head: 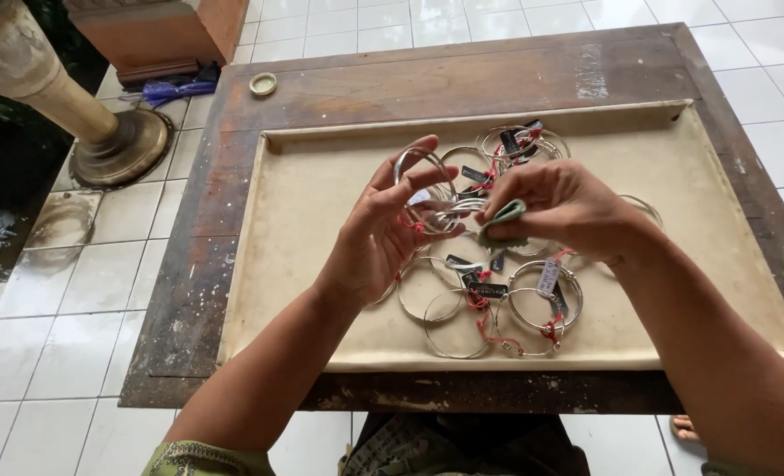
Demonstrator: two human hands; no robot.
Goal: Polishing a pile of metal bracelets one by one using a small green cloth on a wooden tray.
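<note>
Gripping silver bangle [427, 189], left hand [383, 234] fingers curled; right hand [564, 207] pinching green cloth [502, 220] against it.

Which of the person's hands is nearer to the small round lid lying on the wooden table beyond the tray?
Left. The left hand, holding a silver bangle, is on the lid's side of the tray; the right hand, pinching a green cloth, is farther across.

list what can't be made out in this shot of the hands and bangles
- Head view: part of the silver bangle in the left hand is hidden by that hand's fingers.
- Most of the green cloth is covered by the right hand.
- Bangles on the tray under both hands are hidden, so their count is unclear.
- Print on the small dark tags is too small to read.
- The foot is mostly hidden by the table edge.
</note>
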